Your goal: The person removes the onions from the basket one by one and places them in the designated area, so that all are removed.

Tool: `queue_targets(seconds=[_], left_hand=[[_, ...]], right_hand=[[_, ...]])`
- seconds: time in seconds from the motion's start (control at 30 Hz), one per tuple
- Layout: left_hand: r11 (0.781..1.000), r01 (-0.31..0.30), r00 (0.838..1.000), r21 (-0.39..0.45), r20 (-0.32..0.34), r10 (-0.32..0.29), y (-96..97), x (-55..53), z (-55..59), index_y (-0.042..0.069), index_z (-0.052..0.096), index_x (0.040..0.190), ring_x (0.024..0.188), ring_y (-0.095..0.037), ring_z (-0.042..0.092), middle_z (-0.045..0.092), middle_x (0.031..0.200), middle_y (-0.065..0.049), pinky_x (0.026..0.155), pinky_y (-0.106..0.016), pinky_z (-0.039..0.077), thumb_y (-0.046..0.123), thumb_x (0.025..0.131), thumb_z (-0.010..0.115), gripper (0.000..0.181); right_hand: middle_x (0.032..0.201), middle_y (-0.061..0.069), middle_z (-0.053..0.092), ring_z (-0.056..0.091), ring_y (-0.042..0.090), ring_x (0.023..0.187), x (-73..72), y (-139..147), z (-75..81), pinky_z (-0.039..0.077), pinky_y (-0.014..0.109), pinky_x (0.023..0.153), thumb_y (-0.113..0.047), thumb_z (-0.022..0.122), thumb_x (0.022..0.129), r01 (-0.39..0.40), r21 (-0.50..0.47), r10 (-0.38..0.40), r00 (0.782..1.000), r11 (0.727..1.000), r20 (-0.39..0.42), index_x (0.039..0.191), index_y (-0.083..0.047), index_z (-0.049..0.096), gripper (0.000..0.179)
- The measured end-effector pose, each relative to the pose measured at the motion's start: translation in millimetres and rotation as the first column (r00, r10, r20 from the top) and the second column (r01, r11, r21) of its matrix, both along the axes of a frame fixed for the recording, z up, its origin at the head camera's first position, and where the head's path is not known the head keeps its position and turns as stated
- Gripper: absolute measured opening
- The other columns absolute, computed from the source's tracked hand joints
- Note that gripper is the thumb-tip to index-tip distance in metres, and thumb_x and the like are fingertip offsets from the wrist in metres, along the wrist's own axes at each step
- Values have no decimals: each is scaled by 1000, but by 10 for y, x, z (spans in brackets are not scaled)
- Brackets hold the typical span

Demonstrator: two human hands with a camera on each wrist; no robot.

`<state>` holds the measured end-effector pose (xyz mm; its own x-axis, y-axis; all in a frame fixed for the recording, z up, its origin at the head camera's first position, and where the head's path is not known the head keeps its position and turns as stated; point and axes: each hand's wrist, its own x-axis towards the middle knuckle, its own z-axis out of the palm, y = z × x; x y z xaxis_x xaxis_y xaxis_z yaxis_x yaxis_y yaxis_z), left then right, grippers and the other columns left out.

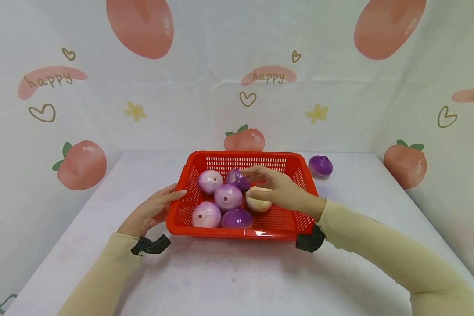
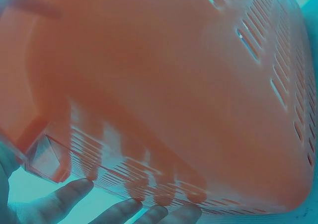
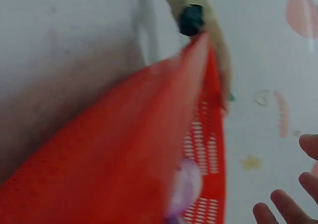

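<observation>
A red plastic basket (image 1: 242, 233) with slotted walls holds several onions. Purple and pale purple onions (image 1: 228, 197) lie in its left half. A yellowish onion (image 1: 259, 204) sits near the middle, partly covered by my right hand (image 1: 278, 188). That hand hovers over the basket with fingers spread and nothing gripped; the right wrist view shows its fingertips (image 3: 285, 204) apart. My left hand (image 1: 152, 208) holds the basket's left side, thumb over the rim. In the left wrist view its fingers (image 2: 119, 211) touch the outer wall. Another pale object behind my right hand is mostly hidden.
A dark purple onion (image 1: 321, 166) lies on the white table (image 1: 237, 281) outside the basket, at the back right. A white printed backdrop (image 1: 197, 109) rises behind the table and along both sides. Black wrist devices (image 1: 152, 245) sit at both cuffs.
</observation>
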<state>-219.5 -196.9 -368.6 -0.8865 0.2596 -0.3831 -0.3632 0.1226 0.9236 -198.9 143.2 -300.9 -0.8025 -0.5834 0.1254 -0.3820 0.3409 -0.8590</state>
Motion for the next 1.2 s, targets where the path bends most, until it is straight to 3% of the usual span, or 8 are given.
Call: queue_targets(seconds=[0.13,0.3,0.43,0.63,1.0,1.2], left_hand=[[1000,0,1000,-5,1,0,4,5,11,19,23,155,110,-20,61,39,150,-16,94,-46,52,37,97,55,68],[1000,0,1000,-7,-1,0,5,13,17,18,23,154,109,-19,62,39,149,-16,94,-46,52,36,98,55,67],[1000,1,1000,-7,-5,-1,6,15,19,18,23,154,110,-20,61,39,149,-17,94,-46,52,36,98,54,67],[1000,-5,1000,-3,2,5,9,9,18,18,23,154,112,-21,61,38,150,-17,94,-47,52,35,98,54,66],[1000,-3,1000,-19,-4,3,18,18,28,19,24,154,113,-23,60,38,150,-17,94,-47,52,35,98,54,65],[1000,-1,1000,-16,-5,1,15,18,29,18,23,154,112,-21,60,38,150,-17,94,-47,52,36,98,55,67]], right_hand=[[138,13,54,52,32,127,-7,-135,-95,41,52,107,-15,66,91,-64,87,57,996,994,75,138,-11,50,50],[135,10,56,53,31,125,-41,-243,-228,42,50,106,-18,69,90,-98,212,70,989,972,133,138,-11,50,52],[129,6,60,58,23,116,-64,-301,-342,48,41,101,-21,72,88,-115,298,80,989,948,128,135,-16,53,51],[126,-3,60,55,13,115,-47,-364,-442,45,37,105,-23,74,85,-126,394,95,991,910,96,136,-18,53,56],[116,-4,59,54,13,112,-32,-444,-501,46,35,102,-26,76,82,-130,473,120,991,871,52,134,-20,53,57],[111,-8,61,58,11,108,-20,-448,-490,49,36,100,-29,75,83,-129,481,94,991,867,98,129,-23,54,51]])
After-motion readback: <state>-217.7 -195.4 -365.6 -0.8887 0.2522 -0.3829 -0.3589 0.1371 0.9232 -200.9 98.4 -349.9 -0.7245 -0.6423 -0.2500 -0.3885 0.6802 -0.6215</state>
